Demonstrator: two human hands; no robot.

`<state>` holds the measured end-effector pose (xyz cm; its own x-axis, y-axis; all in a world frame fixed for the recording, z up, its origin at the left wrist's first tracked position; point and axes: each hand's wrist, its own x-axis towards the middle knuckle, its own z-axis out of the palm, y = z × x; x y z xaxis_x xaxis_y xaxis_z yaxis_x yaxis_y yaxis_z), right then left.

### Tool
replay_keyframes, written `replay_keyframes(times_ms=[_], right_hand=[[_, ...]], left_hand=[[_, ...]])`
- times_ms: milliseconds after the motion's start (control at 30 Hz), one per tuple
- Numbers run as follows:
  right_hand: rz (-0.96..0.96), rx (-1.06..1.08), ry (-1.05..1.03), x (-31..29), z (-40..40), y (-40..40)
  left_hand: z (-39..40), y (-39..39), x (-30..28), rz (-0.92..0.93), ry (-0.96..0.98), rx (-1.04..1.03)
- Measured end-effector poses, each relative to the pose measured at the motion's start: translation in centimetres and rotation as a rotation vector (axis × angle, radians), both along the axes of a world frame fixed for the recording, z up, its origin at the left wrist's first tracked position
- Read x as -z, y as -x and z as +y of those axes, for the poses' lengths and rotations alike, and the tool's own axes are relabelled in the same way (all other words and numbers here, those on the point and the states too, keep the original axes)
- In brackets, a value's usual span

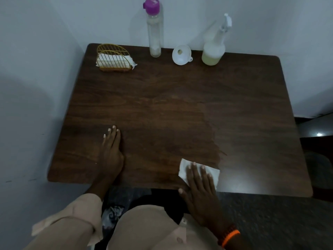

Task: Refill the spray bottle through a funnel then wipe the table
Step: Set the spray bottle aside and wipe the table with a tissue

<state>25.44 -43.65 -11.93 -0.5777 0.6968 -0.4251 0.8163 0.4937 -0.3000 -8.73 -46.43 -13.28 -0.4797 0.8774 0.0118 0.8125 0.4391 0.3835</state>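
My right hand point(200, 192) lies flat on a white tissue point(184, 169) near the front edge of the dark wooden table point(162, 109), fingers spread over it. My left hand point(111, 150) rests flat on the table at the front left, fingers together, holding nothing. At the back right stands the spray bottle point(214, 49) with its white trigger head on and pale yellowish liquid in its lower part. A white funnel point(182, 55) lies on its side just left of it. A tall clear bottle point(155, 29) with a purple cap stands at the back middle.
A gold wire holder point(113, 57) with white tissues stands at the back left corner. White walls close in behind and to the left. A darker damp-looking patch covers the table's middle. Dark floor shows to the right of the table.
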Motion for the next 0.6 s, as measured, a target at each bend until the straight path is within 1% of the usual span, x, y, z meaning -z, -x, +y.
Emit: replay_keyframes(times_ms=[100,167,300,367,433,500,567,600], right_hand=[[-0.010,0.033,0.019,-0.2,-0.1,-0.1],[0.005,0.014,0.017,-0.2,-0.4,0.9],[0.097,-0.100,-0.020,0.1,-1.6,3.9],[0.144,-0.133,-0.012,0.2,-2.2,5.4],[0.192,-0.146,-0.005,0.0,-2.2,6.1],[0.266,-0.114,0.009,-0.5,-1.7,5.5],[0.320,-0.079,-0.120,-0.8,-0.8,3.9],[0.312,-0.052,-0.198,-0.6,-0.3,3.0]], left_hand=[[0.2,-1.3,-0.3,-0.007,0.004,-0.020],[0.1,-3.2,-0.6,-0.030,-0.025,0.021],[-1.2,-7.6,-1.1,-0.150,-0.118,0.168],[-2.7,-9.1,-1.4,-0.165,-0.160,0.298],[-4.3,-10.3,-1.6,-0.131,-0.194,0.452],[-5.0,-11.2,-1.3,-0.096,-0.197,0.579],[-4.5,-11.8,-0.8,-0.018,-0.168,0.667],[-4.0,-11.9,-0.6,0.013,-0.155,0.682]])
